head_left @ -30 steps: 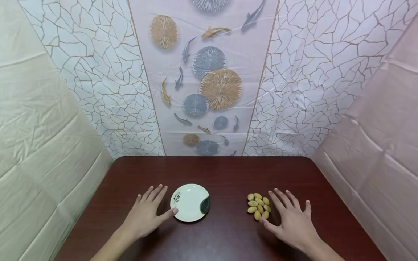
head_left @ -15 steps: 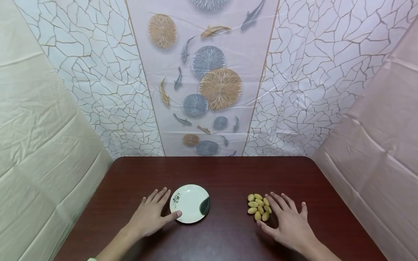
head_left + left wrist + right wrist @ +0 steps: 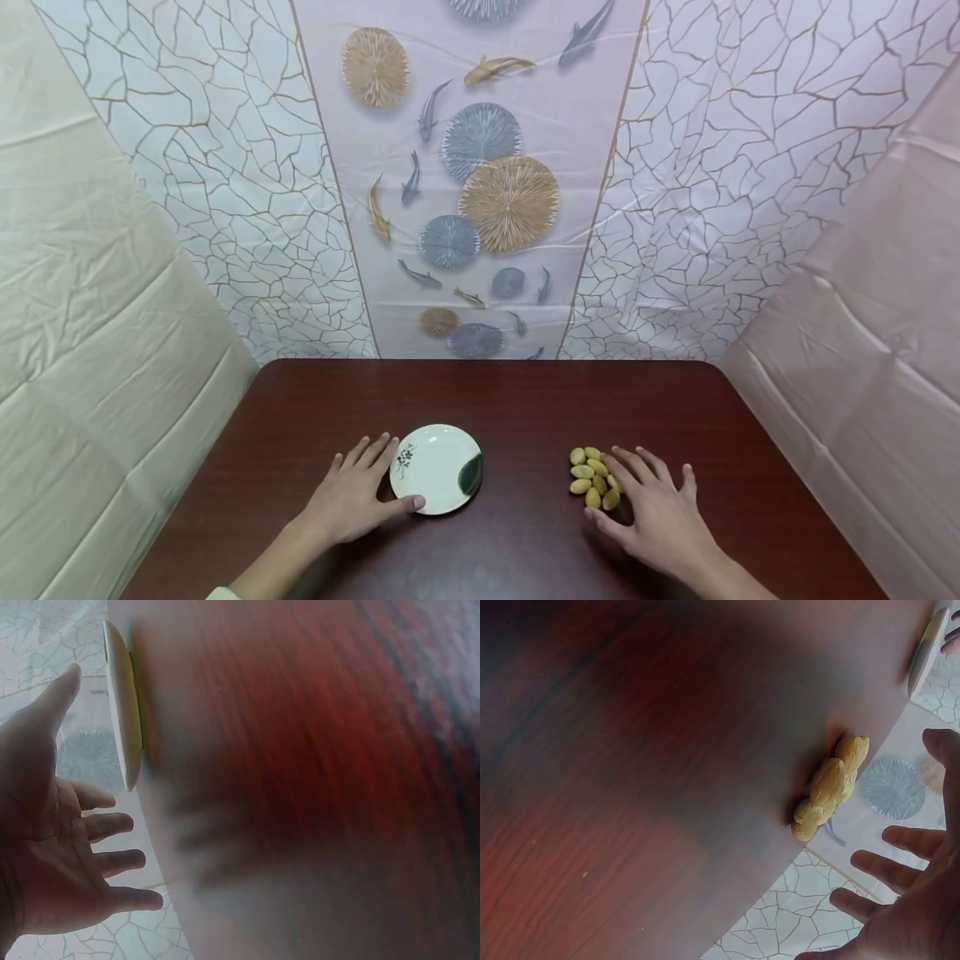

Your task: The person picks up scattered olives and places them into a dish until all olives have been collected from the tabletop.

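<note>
Small yellow-green oval fruit-like pieces (image 3: 597, 467): about ten, loosely clustered on the dark red-brown bench (image 3: 517, 558), right of its middle and well in from the right edge.
Right hand (image 3: 658, 512): over the cluster's right side, hiding part of it; fingers spread apart, holding nothing, with a gap above the pieces in the right wrist view.
White round plate with a dark green patch (image 3: 435, 477): flat, left of the bench's middle, well apart from the pieces.
Left hand (image 3: 347, 500): beside the plate's left rim, thumb above it, apparently not touching; fingers apart, gripping nothing.
Cluster risk: the rounded pieces would probably roll or scatter if the right fingers swept sideways or landed off-centre.
Plate risk: a thumb dipping too low could tip the rim or slide the plate.
</note>
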A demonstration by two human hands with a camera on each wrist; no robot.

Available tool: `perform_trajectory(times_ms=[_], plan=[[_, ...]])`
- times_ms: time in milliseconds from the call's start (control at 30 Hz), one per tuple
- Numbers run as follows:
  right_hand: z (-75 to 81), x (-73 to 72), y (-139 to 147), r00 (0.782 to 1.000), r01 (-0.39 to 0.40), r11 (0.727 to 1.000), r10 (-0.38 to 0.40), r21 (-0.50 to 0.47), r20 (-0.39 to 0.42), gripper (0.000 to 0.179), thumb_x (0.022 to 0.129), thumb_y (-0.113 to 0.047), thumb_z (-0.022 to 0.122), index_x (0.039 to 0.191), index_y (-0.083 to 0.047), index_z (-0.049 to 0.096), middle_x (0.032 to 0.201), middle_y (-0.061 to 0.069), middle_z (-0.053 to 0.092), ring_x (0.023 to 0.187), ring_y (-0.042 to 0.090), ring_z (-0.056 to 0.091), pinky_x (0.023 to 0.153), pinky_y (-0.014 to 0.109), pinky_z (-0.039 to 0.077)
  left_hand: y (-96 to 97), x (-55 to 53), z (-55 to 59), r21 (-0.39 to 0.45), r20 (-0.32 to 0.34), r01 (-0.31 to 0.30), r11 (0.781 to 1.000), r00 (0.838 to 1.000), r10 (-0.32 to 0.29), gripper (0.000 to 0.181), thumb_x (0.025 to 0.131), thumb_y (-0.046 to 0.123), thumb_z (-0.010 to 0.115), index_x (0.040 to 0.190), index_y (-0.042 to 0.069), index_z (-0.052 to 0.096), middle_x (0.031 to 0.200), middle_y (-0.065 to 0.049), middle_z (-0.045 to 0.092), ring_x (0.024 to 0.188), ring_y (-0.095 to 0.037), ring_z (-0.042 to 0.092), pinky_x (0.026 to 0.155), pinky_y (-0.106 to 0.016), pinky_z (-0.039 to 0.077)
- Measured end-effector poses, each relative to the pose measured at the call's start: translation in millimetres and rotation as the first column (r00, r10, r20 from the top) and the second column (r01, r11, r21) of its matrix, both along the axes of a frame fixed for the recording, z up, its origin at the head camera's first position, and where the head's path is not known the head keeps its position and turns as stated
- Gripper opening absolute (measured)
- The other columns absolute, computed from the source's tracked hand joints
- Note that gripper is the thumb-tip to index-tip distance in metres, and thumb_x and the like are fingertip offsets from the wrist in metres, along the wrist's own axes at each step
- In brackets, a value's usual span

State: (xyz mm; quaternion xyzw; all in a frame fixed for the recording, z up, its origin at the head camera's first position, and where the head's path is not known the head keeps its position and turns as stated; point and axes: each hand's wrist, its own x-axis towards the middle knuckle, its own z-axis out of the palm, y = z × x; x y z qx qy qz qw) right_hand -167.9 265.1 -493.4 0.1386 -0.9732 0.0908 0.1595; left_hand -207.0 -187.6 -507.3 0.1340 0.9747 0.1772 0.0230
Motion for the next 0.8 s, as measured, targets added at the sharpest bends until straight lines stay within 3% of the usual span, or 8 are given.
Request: perform_trajectory(times_ms=[367, 800], plan=[[-4.4, -3.5, -1.5, 0.999, -0.012, 1.0, 0.011, 0.021, 0.038, 0.069, 0.09, -0.048, 0.089, 0.15, -0.021, 0.07, 0.153, 0.011, 0.067, 0.149, 0.043, 0.055, 0.104, 0.096, 0.031, -0.7, -0.3, -6.1, 0.016, 0.016, 0.0, 1.0, 1.0, 0.0, 0.12, 0.087, 0.088, 0.067, 0.171, 0.006, 0.041, 0.179, -0.017, 0.038, 0.168, -0.047, 0.03, 0.128, -0.08, 0.026], [-6.6, -7.6, -6.1, 0.999, -0.01, 1.0, 0.009, 0.03, 0.048, 0.063, 0.09, -0.047, 0.089, 0.145, -0.02, 0.073, 0.152, 0.009, 0.068, 0.149, 0.042, 0.056, 0.104, 0.096, 0.033, -0.8, -7.3, -10.4, 0.01, 0.019, 0.011, 1.0, 1.0, -0.011, 0.118, 0.088, 0.088, 0.067, 0.171, 0.009, 0.041, 0.179, -0.017, 0.038, 0.168, -0.046, 0.029, 0.127, -0.08, 0.027]])
